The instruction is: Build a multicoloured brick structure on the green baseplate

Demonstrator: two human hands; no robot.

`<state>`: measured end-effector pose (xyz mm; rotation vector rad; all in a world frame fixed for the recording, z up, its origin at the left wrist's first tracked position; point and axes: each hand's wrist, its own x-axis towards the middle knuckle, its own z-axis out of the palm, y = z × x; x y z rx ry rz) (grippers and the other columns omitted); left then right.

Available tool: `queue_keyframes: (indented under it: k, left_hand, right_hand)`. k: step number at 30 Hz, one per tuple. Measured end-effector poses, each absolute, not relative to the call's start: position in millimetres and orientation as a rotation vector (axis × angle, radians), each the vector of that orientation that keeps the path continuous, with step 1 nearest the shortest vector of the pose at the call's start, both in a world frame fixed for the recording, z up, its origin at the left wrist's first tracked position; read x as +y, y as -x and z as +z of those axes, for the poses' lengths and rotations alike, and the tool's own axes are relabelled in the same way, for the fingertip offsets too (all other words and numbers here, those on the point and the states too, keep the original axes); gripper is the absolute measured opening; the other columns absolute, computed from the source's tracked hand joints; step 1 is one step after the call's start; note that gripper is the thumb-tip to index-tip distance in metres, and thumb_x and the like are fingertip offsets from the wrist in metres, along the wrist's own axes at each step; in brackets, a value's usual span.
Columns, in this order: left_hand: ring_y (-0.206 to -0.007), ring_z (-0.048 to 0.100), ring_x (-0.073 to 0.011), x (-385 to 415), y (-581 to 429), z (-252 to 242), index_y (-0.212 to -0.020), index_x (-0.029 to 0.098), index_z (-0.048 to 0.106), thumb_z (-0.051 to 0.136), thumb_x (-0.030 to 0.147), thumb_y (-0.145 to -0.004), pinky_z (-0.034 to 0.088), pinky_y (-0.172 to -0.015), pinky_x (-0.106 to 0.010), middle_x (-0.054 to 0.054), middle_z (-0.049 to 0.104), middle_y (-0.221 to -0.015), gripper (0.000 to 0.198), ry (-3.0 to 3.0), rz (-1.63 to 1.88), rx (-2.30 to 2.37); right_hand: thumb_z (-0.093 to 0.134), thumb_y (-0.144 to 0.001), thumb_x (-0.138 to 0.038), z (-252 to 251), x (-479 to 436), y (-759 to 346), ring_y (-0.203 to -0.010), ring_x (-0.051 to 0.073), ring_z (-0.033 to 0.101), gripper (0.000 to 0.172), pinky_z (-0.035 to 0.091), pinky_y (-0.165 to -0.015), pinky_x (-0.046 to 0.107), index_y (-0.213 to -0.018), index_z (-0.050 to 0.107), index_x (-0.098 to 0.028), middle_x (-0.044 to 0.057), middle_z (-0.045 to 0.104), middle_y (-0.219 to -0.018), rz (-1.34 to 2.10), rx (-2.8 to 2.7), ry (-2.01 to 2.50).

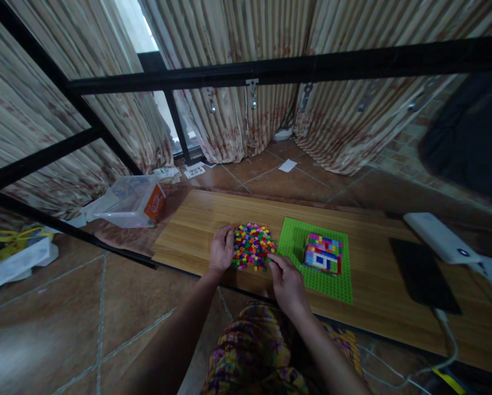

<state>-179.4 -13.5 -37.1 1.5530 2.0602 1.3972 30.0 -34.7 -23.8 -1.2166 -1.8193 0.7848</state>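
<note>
Small bricks of many colours [254, 247] lie in a loose pile on the wooden board. Against the pile's left edge rests my left hand [222, 248], fingers together and curved; what it holds, if anything, is hidden. My right hand [287, 280] is at the pile's lower right edge, thumb and index finger pinched together on something too small to make out. Right of the pile lies a green studded baseplate [328, 288], its left corner just beyond my right hand. A block built of multicoloured bricks [323, 254] stands on it, with white and blue ones at its front.
A black tablet [424, 274] with a white cable and a white device [441, 236] lie at the board's right end. A clear plastic box [126, 203] with an orange label stands beyond the left end. A black metal frame [270, 74] crosses before the curtains.
</note>
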Motion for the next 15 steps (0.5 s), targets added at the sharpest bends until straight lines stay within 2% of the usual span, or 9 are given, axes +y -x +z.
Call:
queue_keyframes:
  k: [4,15]
  left_hand:
    - [-0.106,0.06,-0.0216,-14.3,178.9,-36.2,-0.106,0.018,0.065,0.039,0.037,-0.094,0.047,-0.098,-0.04,-0.01,0.067,-0.108,0.034,-1.543,1.408,2.054]
    - [-0.106,0.06,-0.0212,-13.5,179.1,-38.1,-0.107,0.017,0.065,0.039,0.037,-0.095,0.047,-0.098,-0.04,-0.011,0.067,-0.109,0.035,-1.56,1.41,2.053]
  right_hand:
    - [0.044,-0.093,-0.03,-25.4,-32.6,-33.1,-0.09,0.021,0.066,0.028,0.052,-0.079,0.035,-0.101,0.068,-0.02,0.009,0.071,-0.1,0.834,-1.755,1.236]
    - [0.047,-0.092,-0.034,-23.6,-12.8,-16.3,-0.086,0.021,0.069,0.029,0.053,-0.079,0.034,-0.098,0.071,-0.02,0.008,0.073,-0.097,0.806,-1.691,1.241]
